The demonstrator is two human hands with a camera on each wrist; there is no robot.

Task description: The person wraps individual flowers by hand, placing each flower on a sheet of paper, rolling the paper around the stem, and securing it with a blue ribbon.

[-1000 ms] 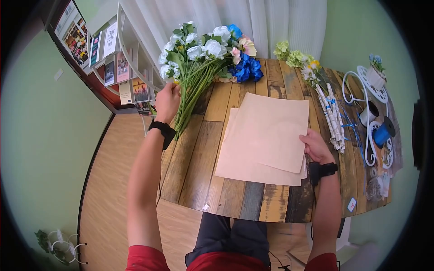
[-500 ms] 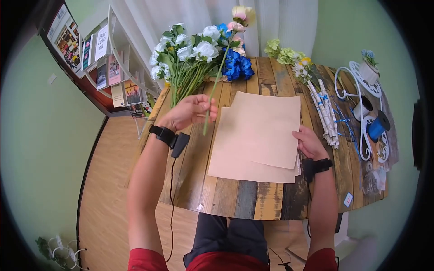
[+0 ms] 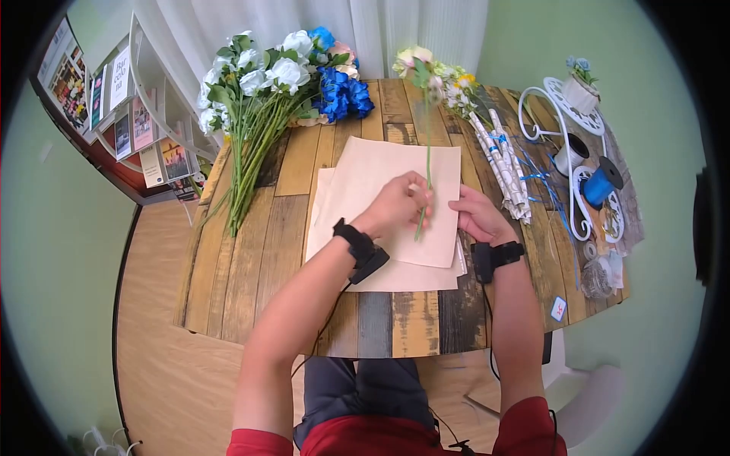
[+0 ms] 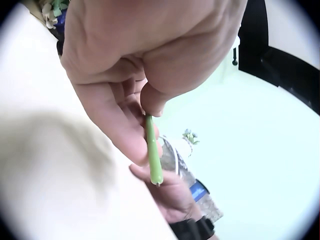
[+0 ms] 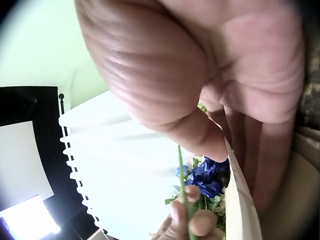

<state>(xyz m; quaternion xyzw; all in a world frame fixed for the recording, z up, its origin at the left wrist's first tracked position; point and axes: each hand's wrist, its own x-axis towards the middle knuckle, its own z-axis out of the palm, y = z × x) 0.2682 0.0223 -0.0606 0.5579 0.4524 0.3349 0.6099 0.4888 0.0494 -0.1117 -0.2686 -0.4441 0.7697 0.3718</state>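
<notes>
My left hand [image 3: 399, 205] pinches the green stem [image 4: 154, 155] of a single pink and pale yellow flower [image 3: 416, 57] between thumb and fingers. The flower stands nearly upright over the paper, its bloom blurred and its cut end pointing toward me. Beneath it lie overlapping sheets of light brown wrapping paper [image 3: 365, 171]. At their right side, my right hand [image 3: 483, 215] grips the edge of the top sheet [image 5: 242, 200], thumb on top and fingers underneath. The right wrist view shows that edge lifted between thumb and fingers.
White roses [image 3: 287, 74] and blue flowers [image 3: 342, 95] lie long-stemmed at the table's back left. On the right are wrapped small bouquets [image 3: 498, 163], a blue ribbon spool [image 3: 601, 182] and a white scrolled metal stand [image 3: 525, 114]. A bookrack [image 3: 144, 114] stands beyond the left edge.
My left hand has drawn one flower out of the pile at the left and carried it right, over the paper. My right hand keeps its grip on the paper's edge.
</notes>
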